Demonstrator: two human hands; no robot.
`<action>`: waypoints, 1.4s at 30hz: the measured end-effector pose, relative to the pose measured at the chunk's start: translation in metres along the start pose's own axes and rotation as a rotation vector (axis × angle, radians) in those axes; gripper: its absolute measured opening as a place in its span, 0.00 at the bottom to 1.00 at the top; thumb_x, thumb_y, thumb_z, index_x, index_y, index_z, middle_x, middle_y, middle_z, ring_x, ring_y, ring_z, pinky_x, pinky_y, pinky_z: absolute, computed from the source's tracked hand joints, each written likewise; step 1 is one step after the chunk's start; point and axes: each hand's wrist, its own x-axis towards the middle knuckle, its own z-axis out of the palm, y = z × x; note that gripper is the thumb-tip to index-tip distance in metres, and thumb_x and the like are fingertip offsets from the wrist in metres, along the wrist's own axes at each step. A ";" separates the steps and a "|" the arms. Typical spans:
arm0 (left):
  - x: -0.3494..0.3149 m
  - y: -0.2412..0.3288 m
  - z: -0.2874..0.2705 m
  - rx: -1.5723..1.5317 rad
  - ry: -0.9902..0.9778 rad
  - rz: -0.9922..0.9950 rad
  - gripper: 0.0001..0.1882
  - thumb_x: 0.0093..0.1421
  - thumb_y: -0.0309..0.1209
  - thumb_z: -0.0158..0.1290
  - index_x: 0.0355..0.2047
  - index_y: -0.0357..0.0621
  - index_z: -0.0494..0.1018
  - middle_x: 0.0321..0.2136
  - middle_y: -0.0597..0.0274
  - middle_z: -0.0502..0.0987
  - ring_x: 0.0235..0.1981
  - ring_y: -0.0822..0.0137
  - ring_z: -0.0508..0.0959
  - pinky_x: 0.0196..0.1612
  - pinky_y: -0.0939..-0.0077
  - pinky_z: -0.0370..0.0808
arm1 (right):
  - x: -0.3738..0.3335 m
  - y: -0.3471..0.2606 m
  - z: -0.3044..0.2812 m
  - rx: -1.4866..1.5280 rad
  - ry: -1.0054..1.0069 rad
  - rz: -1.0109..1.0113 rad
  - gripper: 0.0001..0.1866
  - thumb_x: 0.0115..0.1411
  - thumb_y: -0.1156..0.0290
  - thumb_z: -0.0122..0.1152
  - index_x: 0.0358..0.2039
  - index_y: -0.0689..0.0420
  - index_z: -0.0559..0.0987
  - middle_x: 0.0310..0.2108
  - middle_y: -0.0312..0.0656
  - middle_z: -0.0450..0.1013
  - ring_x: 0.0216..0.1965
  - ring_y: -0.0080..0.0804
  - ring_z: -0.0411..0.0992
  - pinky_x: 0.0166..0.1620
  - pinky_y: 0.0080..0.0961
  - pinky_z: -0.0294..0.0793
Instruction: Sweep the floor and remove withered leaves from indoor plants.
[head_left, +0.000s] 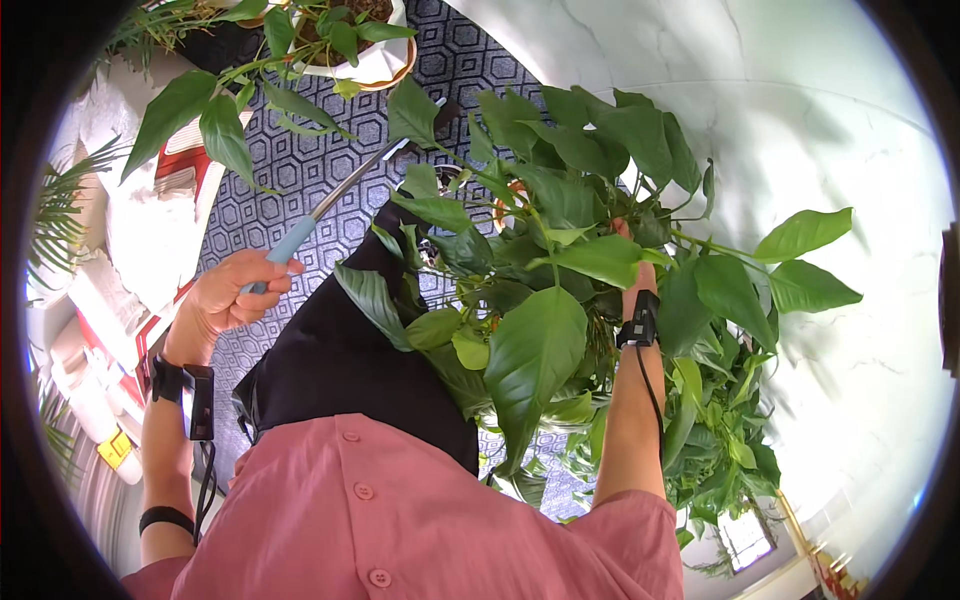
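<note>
My left hand (238,288) is closed around the light-blue handle of a long-handled tool (292,241). The tool's thin metal shaft slants up and away to the right. Its far end shows something dark near the leaves, too small to make out. My right hand (638,272) reaches into a large leafy green potted plant (540,335). Leaves hide most of its fingers, so I cannot see whether it holds a stem. Broad glossy leaves spread around that wrist and in front of my dark trousers.
A white pot (385,62) with another leafy plant stands at the far left on a patterned blue-grey carpet (350,115). More foliage (715,440) grows at the right, beside a pale marbled wall (830,150). White and red items (150,230) line the left side.
</note>
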 end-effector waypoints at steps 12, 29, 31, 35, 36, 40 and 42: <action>0.004 0.001 0.002 0.036 0.003 -0.019 0.14 0.52 0.23 0.41 0.38 0.28 0.58 0.15 0.69 0.57 0.08 0.85 0.53 0.06 0.92 0.46 | 0.045 0.023 -0.036 -0.333 -0.016 -0.232 0.11 0.51 0.66 0.48 0.34 0.59 0.69 0.22 0.37 0.67 0.22 0.25 0.65 0.23 0.18 0.64; 0.009 0.004 0.004 0.071 0.007 -0.035 0.13 0.51 0.23 0.41 0.38 0.28 0.59 0.16 0.66 0.59 0.07 0.83 0.54 0.05 0.91 0.46 | 0.016 -0.011 -0.063 -0.462 0.016 0.149 0.09 0.51 0.69 0.48 0.30 0.61 0.70 0.25 0.36 0.69 0.23 0.18 0.65 0.23 0.14 0.61; 0.005 0.002 0.004 0.064 0.033 -0.035 0.13 0.51 0.24 0.41 0.37 0.28 0.59 0.16 0.65 0.59 0.07 0.83 0.55 0.05 0.91 0.46 | 0.023 -0.005 -0.052 -1.067 -0.213 -0.266 0.09 0.51 0.70 0.48 0.30 0.61 0.70 0.28 0.36 0.69 0.24 0.18 0.64 0.25 0.14 0.61; 0.004 0.003 0.007 0.072 0.054 -0.043 0.13 0.51 0.23 0.41 0.37 0.29 0.59 0.16 0.66 0.59 0.07 0.83 0.55 0.05 0.91 0.46 | 0.037 0.026 -0.039 -0.891 -0.192 -0.445 0.11 0.50 0.70 0.50 0.31 0.64 0.69 0.33 0.38 0.69 0.27 0.17 0.64 0.29 0.15 0.62; 0.005 0.004 0.006 0.074 0.053 -0.047 0.13 0.51 0.23 0.41 0.37 0.29 0.59 0.16 0.66 0.59 0.07 0.83 0.55 0.05 0.91 0.46 | 0.039 0.028 -0.040 -0.893 -0.191 -0.443 0.11 0.50 0.70 0.50 0.31 0.64 0.69 0.33 0.38 0.69 0.27 0.17 0.64 0.29 0.15 0.62; 0.006 0.003 0.006 0.063 0.049 -0.043 0.13 0.51 0.23 0.41 0.38 0.28 0.59 0.16 0.66 0.59 0.07 0.83 0.55 0.05 0.91 0.46 | 0.041 0.029 -0.037 -0.819 -0.208 -0.578 0.10 0.49 0.71 0.50 0.30 0.64 0.69 0.29 0.36 0.68 0.25 0.16 0.62 0.26 0.14 0.60; 0.006 0.004 0.007 0.042 0.048 -0.048 0.13 0.51 0.23 0.41 0.37 0.28 0.59 0.16 0.66 0.59 0.07 0.82 0.55 0.05 0.91 0.46 | 0.037 0.030 -0.031 -0.797 -0.211 -0.611 0.10 0.49 0.71 0.50 0.30 0.65 0.69 0.28 0.35 0.68 0.25 0.15 0.61 0.26 0.14 0.59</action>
